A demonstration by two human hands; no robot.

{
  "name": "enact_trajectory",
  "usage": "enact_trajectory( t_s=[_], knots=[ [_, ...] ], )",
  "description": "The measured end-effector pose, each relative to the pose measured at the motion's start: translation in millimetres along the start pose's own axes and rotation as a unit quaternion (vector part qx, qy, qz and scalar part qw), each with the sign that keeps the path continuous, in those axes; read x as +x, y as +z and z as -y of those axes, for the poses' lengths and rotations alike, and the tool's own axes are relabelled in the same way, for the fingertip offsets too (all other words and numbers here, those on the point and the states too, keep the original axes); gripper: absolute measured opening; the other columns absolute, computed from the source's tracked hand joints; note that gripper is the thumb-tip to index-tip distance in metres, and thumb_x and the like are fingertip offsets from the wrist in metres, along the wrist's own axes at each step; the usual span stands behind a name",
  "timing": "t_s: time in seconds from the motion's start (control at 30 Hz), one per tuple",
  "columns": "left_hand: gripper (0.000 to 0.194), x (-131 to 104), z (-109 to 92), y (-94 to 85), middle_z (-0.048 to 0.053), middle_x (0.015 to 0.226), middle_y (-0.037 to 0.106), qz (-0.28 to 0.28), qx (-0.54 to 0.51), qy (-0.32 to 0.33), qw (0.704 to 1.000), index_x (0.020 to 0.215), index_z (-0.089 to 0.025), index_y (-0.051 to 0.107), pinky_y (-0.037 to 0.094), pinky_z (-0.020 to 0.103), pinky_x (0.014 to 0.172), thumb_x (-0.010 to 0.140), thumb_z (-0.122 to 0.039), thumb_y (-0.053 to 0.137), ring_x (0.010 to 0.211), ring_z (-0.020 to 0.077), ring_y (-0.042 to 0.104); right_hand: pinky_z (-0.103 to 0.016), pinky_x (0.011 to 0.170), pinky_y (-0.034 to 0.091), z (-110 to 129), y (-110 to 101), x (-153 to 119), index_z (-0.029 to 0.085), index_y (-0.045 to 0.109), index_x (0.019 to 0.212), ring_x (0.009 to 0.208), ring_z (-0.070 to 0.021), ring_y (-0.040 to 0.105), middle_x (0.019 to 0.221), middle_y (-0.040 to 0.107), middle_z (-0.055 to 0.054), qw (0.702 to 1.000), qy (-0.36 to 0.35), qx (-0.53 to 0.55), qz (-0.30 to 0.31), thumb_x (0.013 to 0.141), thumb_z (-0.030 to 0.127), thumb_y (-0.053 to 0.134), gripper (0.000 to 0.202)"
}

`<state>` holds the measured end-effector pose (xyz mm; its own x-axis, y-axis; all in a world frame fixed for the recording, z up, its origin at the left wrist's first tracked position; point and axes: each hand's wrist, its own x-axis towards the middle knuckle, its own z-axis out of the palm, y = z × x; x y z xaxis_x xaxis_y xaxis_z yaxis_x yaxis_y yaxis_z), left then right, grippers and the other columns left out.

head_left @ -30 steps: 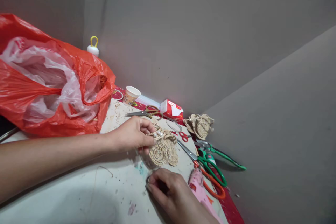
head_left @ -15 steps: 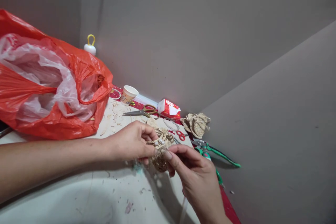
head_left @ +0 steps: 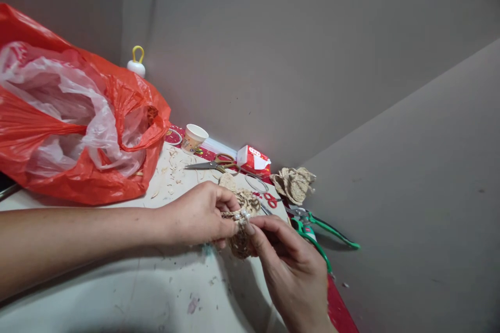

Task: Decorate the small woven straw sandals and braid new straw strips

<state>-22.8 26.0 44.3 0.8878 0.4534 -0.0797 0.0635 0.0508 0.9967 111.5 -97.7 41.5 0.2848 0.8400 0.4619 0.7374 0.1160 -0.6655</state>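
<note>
My left hand (head_left: 201, 213) reaches in from the left, its fingers closed on a tan braided-straw piece (head_left: 249, 200). A few white pearl beads (head_left: 242, 215) sit on the straw between my two hands. From the lower right, my right hand (head_left: 291, 263) pinches thumb and forefinger together at the straw piece, just below the beads. Whether the fingertips hold a bead, a strand or the straw edge is too small to tell. The lower part of the piece hangs behind the fingers, over the white board (head_left: 164, 281).
A red plastic bag (head_left: 128, 93) fills the left. Along the back lie a paper cup (head_left: 194, 138), large scissors (head_left: 211, 165), a tissue pack (head_left: 253, 160) and small red scissors (head_left: 270, 200). A straw flower (head_left: 294, 184) and green-handled pliers (head_left: 332, 230) are at the right, by the grey wall.
My right fingertips have moved slightly up, nearer the pearl beads. The left hand keeps its grip on the straw piece, and the view has shifted a little.
</note>
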Motion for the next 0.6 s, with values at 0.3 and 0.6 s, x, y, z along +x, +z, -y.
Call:
enact_trajectory(
  t_s=[0.3,0.6],
  knots=[
    [0.012,-3,-4,3.7,-0.007,0.047,0.053,0.006,-0.015,-0.003,1.000,0.078,-0.017,0.056,0.033,0.017,0.044,0.067,-0.013,0.058,0.045,0.0078,0.049,-0.017,0.042,0.044,11,1,3,0.020,0.064,0.074,0.046,-0.0094,0.054,0.054,0.058,0.003,0.993,0.086,0.079,-0.012,0.081,0.026,0.066,0.010],
    [0.012,-6,-9,3.5,-0.007,0.047,0.053,0.012,-0.013,0.002,1.000,0.078,-0.016,0.056,0.031,0.015,0.042,0.067,-0.011,0.057,0.042,0.0058,0.044,-0.015,0.036,0.042,20,-1,6,0.018,0.064,0.072,0.041,-0.0079,0.050,0.052,0.059,0.003,0.978,0.150,0.140,-0.035,0.072,0.029,0.073,0.014]
  ],
)
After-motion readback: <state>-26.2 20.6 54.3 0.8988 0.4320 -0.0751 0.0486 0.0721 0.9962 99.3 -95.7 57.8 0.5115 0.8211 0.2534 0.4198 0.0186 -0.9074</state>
